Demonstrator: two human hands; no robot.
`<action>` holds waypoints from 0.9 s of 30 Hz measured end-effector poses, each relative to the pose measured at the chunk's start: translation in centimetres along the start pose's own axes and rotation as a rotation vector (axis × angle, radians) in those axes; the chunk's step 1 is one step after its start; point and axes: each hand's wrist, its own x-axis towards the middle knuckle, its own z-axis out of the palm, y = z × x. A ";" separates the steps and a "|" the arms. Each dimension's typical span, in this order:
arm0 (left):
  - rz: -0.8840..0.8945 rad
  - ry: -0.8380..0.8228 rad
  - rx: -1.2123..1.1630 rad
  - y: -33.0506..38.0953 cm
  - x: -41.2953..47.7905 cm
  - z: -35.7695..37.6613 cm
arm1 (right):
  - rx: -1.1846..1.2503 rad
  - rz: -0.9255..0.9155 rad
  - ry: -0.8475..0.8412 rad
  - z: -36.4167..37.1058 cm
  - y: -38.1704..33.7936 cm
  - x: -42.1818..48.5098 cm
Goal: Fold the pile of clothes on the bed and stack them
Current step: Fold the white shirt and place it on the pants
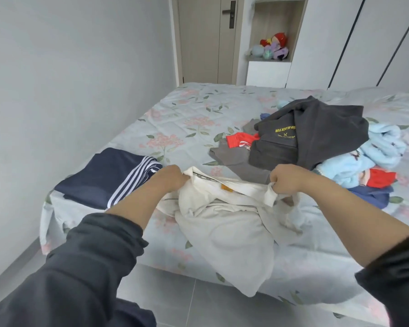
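A crumpled white garment (224, 230) with an orange label hangs over the bed's near edge. My left hand (172, 178) grips its top edge at the left, and my right hand (285, 181) grips bunched cloth at the right. To the left, a folded navy garment with white stripes (104, 178) lies flat on the bed. An unfolded pile lies behind my right hand: a dark grey sweatshirt (316, 133) on top, a grey piece (234, 156), red items (240, 139), light blue fleece (373, 152) and a blue piece (371, 194).
The bed (187, 119) has a pale floral sheet and runs along the grey wall on the left. Grey floor tiles (175, 300) lie below its near edge. A door, a shelf with plush toys (273, 47) and white wardrobes stand beyond the bed.
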 end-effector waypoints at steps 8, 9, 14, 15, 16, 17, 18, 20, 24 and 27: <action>0.319 0.100 -1.147 7.4 2.3 -3.8 | 1.117 0.119 0.674 -2.6 0.0 3.6; 0.389 0.098 -0.919 7.0 2.1 -2.0 | 1.040 0.107 0.602 -1.1 -0.1 3.8; 0.348 -0.096 0.031 3.7 0.1 10.6 | 0.404 0.066 0.102 10.0 0.2 2.9; 0.326 -0.116 0.100 3.1 -0.4 12.4 | 0.338 0.067 0.024 12.0 0.2 2.4; 0.330 -0.101 0.167 2.7 -0.9 13.9 | 0.299 0.076 -0.005 13.6 0.3 1.9; 0.348 -0.060 0.222 2.3 -1.3 15.2 | 0.295 0.081 0.019 14.6 0.4 1.6; 0.366 -0.010 0.254 2.0 -1.5 16.0 | 0.327 0.091 0.070 15.1 0.4 1.3; 0.387 0.064 0.268 1.5 -1.7 16.8 | 0.432 0.117 0.195 15.2 0.6 1.3; 0.408 0.099 0.261 1.4 -1.5 17.3 | 0.571 0.116 0.252 13.4 1.9 2.0; 0.414 0.117 0.242 1.3 -1.2 17.5 | 0.836 0.206 0.144 11.0 3.8 2.3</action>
